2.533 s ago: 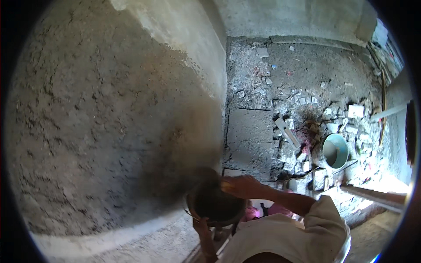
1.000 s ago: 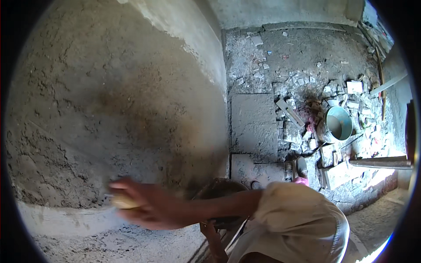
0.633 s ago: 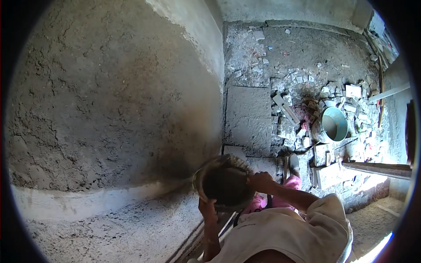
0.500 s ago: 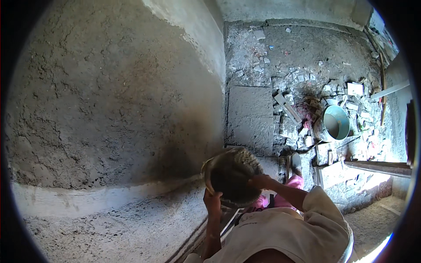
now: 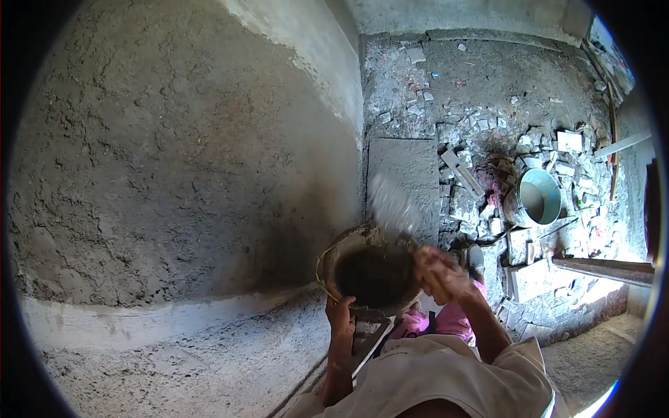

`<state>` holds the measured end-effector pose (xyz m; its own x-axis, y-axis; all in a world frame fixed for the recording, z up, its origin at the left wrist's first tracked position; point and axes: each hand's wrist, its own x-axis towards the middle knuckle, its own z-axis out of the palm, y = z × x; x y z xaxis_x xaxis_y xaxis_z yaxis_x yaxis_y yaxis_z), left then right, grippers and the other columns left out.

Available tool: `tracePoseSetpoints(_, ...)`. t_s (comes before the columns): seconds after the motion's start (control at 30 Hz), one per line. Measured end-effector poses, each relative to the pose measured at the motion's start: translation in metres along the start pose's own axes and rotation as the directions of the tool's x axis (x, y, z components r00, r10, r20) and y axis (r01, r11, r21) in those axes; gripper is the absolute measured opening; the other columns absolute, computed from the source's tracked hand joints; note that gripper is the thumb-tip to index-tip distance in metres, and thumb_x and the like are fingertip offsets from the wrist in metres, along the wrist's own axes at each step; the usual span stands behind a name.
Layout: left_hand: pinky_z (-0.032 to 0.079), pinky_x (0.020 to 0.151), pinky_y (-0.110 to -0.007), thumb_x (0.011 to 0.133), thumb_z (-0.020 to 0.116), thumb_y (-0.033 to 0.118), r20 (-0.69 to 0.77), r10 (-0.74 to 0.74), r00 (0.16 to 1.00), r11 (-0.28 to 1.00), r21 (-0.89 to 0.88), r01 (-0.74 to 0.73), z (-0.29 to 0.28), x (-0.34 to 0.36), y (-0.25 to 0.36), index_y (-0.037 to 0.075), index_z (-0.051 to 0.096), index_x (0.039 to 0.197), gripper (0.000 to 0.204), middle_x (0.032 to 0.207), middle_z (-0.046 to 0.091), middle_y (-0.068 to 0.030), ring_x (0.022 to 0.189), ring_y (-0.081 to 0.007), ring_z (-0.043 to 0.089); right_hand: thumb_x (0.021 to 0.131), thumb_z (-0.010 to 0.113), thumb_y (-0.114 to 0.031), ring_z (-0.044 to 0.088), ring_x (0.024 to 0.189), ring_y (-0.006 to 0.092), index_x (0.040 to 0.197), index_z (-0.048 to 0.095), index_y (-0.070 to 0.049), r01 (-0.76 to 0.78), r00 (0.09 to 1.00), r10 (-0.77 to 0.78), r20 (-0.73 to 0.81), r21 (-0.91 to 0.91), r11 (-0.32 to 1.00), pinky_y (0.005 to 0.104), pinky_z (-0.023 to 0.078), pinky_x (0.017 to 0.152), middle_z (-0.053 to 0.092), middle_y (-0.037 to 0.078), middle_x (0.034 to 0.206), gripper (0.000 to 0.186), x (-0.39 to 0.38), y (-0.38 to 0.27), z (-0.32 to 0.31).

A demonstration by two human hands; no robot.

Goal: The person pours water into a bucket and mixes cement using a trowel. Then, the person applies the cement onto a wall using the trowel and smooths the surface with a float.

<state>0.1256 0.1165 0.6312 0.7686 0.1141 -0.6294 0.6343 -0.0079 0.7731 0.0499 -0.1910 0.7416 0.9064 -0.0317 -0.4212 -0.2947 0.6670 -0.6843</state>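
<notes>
**Holding a mortar pan beside the rough wall**

The mortar pan (image 5: 369, 275) is gripped at its near rim by the left hand (image 5: 339, 313), fingers curled. A blurred trowel (image 5: 392, 205) is clasped in the right hand (image 5: 439, 275), above the pan's far edge. The plastered wall (image 5: 174, 160) lies just left; rubble (image 5: 488, 209) and a metal bucket (image 5: 536, 198) crowd the floor to the right.
</notes>
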Motion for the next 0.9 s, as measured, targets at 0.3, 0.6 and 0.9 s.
tracePoseSetpoints(0.3,0.045,0.084,-0.028,0.065,0.064,-0.003,-0.081,0.321,0.944,0.914,0.286,-0.286,-0.046,-0.041,-0.008,0.002,0.052,0.129,0.066,0.113,0.061,-0.0053,0.098,-0.0172,0.057,0.092,0.06,-0.015,0.053,0.065,0.012,0.12,0.041,-0.007,0.482,0.313,-0.684,-0.659,-0.51,0.712,0.0258,0.046,0.053,0.053,0.004,0.085,0.035,0.189,-0.041,0.102)
tracePoseSetpoints(0.6,0.046,0.08,-0.029,0.067,0.064,0.002,-0.188,0.2,0.962,0.978,0.093,-0.185,-0.058,-0.081,0.025,0.0,0.055,0.124,0.057,0.107,0.061,-0.0062,0.093,-0.0153,0.057,0.091,0.059,-0.02,0.062,0.093,0.0319,0.133,0.038,-0.002,0.573,0.651,-0.503,0.568,0.067,0.817,0.0391,0.051,0.08,0.06,0.018,0.105,0.051,0.037,-0.031,0.33)
tracePoseSetpoints(0.9,0.043,0.074,-0.025,0.072,0.061,0.003,-0.167,0.155,0.974,0.964,0.241,-0.112,-0.068,-0.062,0.031,0.002,0.051,0.131,0.06,0.103,0.058,0.0001,0.084,-0.01,0.052,0.091,0.055,-0.033,0.067,0.08,0.0321,0.119,0.054,-0.013,0.2,0.971,0.141,0.191,-0.978,-0.053,0.0443,0.052,0.069,0.067,0.012,0.094,0.034,0.034,0.04,0.026)
